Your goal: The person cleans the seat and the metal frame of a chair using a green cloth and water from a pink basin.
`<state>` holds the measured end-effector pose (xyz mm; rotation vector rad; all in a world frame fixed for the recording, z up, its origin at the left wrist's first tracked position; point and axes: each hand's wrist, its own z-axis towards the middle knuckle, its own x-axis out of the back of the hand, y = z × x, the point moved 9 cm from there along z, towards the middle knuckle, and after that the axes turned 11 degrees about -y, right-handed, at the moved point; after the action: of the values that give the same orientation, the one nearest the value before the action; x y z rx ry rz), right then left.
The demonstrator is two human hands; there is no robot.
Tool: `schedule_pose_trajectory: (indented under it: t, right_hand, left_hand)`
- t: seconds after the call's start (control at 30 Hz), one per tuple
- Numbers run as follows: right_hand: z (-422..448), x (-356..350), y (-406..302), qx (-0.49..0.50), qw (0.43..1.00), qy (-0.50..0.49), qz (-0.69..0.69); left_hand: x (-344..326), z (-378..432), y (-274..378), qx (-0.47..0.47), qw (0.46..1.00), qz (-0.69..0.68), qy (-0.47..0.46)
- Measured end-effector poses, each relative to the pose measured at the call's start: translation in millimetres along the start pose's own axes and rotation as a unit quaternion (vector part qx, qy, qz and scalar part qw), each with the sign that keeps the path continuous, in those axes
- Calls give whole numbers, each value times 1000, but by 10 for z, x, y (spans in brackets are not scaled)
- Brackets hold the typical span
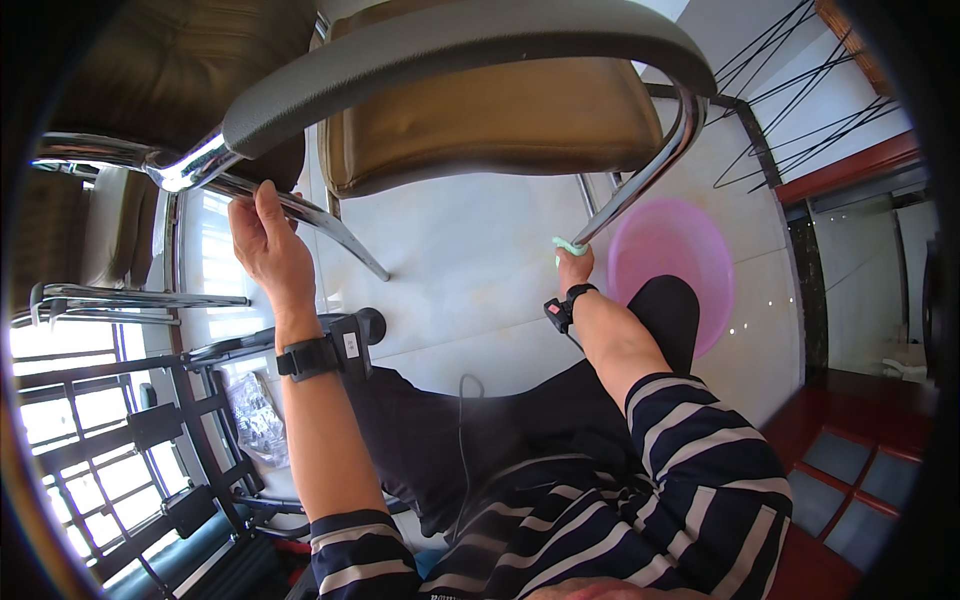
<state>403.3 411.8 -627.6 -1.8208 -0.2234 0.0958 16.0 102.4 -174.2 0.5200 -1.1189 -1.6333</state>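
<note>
A chair with a brown padded seat, chrome tube legs and a grey padded armrest stands before me. My left hand holds a chrome tube of the chair's frame below the armrest's left end, with the thumb on top and the fingers partly hidden behind. On the right, my right hand is closed around a pale green cloth at the lower part of another chrome leg. A pink plastic basin rests on the floor beside that hand, partly covered by my knee.
More brown chairs stand at the left. A black metal frame and a clear plastic bag are at the lower left. Thin black rods and a red-framed door are at the right.
</note>
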Motion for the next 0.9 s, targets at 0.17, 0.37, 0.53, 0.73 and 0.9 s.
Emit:
schedule_pose_trajectory:
  t: [0.17,0.37,0.53,0.73,0.9]
  right_hand:
    - [-193,52,-554,118,986,81,-80]
    - [-473,27,-1593,224,964,98,-101]
    - [-891,53,-2371,196,979,33,-33]
    - [-1222,310,-2721,199,974,84,-62]
    - [-902,392,-2792,178,982,-41,-39]
  left_hand:
    - [-9,26,-41,-11,1000,13,-4]
    - [37,43,-157,-10,997,69,-29]
    - [22,2,-2,-27,999,31,4]
    - [27,11,-24,3,1000,3,-14]
    - [41,0,11,22,999,30,-22]
